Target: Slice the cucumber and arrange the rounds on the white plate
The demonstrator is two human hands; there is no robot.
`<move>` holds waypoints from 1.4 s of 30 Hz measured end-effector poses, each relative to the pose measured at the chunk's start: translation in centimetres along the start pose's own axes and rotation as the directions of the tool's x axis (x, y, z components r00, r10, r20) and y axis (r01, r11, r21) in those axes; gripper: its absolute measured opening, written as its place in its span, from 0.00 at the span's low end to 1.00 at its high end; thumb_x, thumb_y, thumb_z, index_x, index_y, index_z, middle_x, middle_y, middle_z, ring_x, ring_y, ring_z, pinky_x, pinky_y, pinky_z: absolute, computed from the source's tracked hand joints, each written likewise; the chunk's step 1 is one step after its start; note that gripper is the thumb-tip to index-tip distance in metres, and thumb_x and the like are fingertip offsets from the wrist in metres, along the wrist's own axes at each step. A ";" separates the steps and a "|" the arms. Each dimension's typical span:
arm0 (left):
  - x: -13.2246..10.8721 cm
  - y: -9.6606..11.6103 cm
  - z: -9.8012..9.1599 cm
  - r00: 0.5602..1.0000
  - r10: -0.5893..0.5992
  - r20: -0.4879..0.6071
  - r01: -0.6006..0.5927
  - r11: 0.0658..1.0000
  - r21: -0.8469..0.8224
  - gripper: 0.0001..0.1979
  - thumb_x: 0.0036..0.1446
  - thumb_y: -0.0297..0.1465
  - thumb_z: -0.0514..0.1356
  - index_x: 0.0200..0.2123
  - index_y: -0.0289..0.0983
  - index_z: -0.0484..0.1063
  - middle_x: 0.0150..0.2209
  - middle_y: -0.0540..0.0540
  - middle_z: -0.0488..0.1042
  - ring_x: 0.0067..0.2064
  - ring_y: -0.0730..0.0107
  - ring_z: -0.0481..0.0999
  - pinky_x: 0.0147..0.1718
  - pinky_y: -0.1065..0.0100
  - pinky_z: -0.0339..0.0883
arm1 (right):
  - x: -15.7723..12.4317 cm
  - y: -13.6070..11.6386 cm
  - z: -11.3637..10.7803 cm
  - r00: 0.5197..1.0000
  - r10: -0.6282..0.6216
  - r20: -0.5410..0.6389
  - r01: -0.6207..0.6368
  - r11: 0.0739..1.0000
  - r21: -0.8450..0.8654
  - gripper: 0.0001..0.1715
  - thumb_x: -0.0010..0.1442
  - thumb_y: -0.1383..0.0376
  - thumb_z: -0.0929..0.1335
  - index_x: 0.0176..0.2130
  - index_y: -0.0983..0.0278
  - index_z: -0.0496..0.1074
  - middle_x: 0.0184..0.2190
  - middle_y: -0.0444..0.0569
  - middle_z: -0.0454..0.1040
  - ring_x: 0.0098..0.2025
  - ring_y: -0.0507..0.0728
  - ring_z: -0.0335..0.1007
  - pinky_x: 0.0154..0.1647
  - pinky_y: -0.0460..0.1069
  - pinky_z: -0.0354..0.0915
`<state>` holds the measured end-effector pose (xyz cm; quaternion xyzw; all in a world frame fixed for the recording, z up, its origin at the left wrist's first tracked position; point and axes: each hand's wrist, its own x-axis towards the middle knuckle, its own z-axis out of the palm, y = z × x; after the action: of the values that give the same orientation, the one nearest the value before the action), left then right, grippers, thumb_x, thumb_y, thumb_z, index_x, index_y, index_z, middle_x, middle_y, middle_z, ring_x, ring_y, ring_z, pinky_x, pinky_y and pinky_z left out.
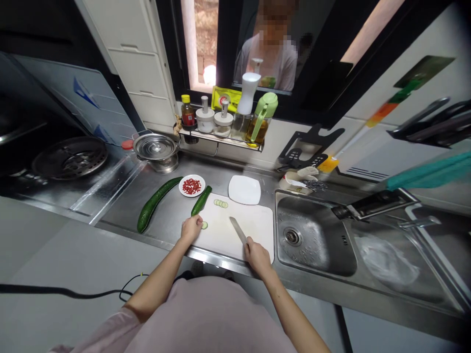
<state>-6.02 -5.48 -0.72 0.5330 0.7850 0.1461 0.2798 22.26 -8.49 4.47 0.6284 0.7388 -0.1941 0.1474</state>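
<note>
My right hand [257, 254] is wrapped round the handle of a kitchen knife [238, 229], whose blade points up and left over the white cutting board [221, 238]. At the board's left edge, my left hand [192, 228] has its fingers curled together; what they hold, if anything, is hidden. A cucumber slice [204, 225] lies right beside those fingertips. Several overlapping cucumber slices [221, 203] rest near the board's top edge. Just above my left hand, a cut piece of cucumber [201, 201] leans across the board's corner. Farther left lies a long whole cucumber [156, 203].
Behind the board stand a white plate [244, 189] and a small dish of chopped red pieces [192, 186]. A lidded steel pot [162, 154] is at the back left. To the right is the sink [314, 240] with its faucet [379, 206]. A seasoning rack [221, 138] hangs below the window.
</note>
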 end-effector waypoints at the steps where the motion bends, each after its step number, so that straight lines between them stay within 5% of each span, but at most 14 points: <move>1: -0.1 0.1 -0.1 1.000 0.011 0.001 -0.011 1.000 0.016 0.05 0.53 0.28 0.60 0.35 0.40 0.74 0.34 0.50 0.78 0.37 0.69 0.74 0.38 0.70 0.59 | 0.0 0.0 0.1 1.000 0.002 -0.002 -0.002 1.000 0.000 0.13 0.68 0.62 0.55 0.48 0.62 0.63 0.38 0.53 0.77 0.41 0.57 0.74 0.36 0.47 0.57; 8: 0.2 0.6 0.4 0.995 0.049 -0.085 -0.053 0.998 -0.047 0.06 0.54 0.28 0.59 0.35 0.39 0.76 0.36 0.47 0.78 0.38 0.69 0.74 0.39 0.71 0.60 | 0.1 -0.1 0.0 1.000 0.009 0.015 -0.009 1.000 0.015 0.14 0.68 0.64 0.55 0.49 0.62 0.63 0.39 0.53 0.77 0.42 0.57 0.74 0.37 0.47 0.57; 13: 2.0 3.5 1.3 0.981 0.104 -0.163 -0.129 0.980 -0.153 0.10 0.56 0.29 0.57 0.39 0.37 0.77 0.36 0.46 0.77 0.38 0.68 0.73 0.42 0.70 0.62 | 0.0 -0.2 -0.3 0.999 0.023 0.034 -0.024 0.999 0.041 0.13 0.68 0.63 0.56 0.48 0.62 0.63 0.40 0.54 0.77 0.42 0.57 0.74 0.37 0.47 0.57; 22: 6.2 9.5 2.7 0.977 0.215 0.015 -0.215 0.973 0.082 0.18 0.58 0.31 0.56 0.52 0.41 0.73 0.47 0.41 0.73 0.49 0.60 0.71 0.48 0.65 0.60 | -0.1 0.0 -0.1 1.000 0.015 0.010 -0.015 0.998 0.056 0.13 0.67 0.65 0.56 0.47 0.62 0.64 0.39 0.54 0.77 0.42 0.58 0.75 0.38 0.48 0.59; 31: 7.8 9.9 3.4 0.948 0.303 0.102 -0.319 0.911 0.261 0.16 0.60 0.30 0.52 0.49 0.40 0.74 0.48 0.39 0.70 0.50 0.59 0.70 0.49 0.62 0.59 | 0.0 0.0 -0.1 1.000 0.004 0.014 -0.005 0.998 0.058 0.14 0.66 0.67 0.56 0.48 0.63 0.65 0.39 0.54 0.77 0.42 0.58 0.75 0.39 0.48 0.60; 42: 7.6 10.4 3.1 0.953 0.301 0.044 -0.304 0.944 0.132 0.12 0.57 0.23 0.54 0.38 0.39 0.75 0.42 0.43 0.75 0.48 0.63 0.71 0.46 0.66 0.60 | 0.2 0.2 0.2 1.000 -0.009 0.002 0.009 0.999 0.051 0.13 0.66 0.67 0.56 0.47 0.62 0.64 0.39 0.54 0.77 0.41 0.59 0.75 0.37 0.49 0.60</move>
<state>1.63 5.32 0.14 0.6667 0.6987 0.1268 0.2262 22.45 -8.38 4.23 0.6284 0.7362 -0.2143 0.1311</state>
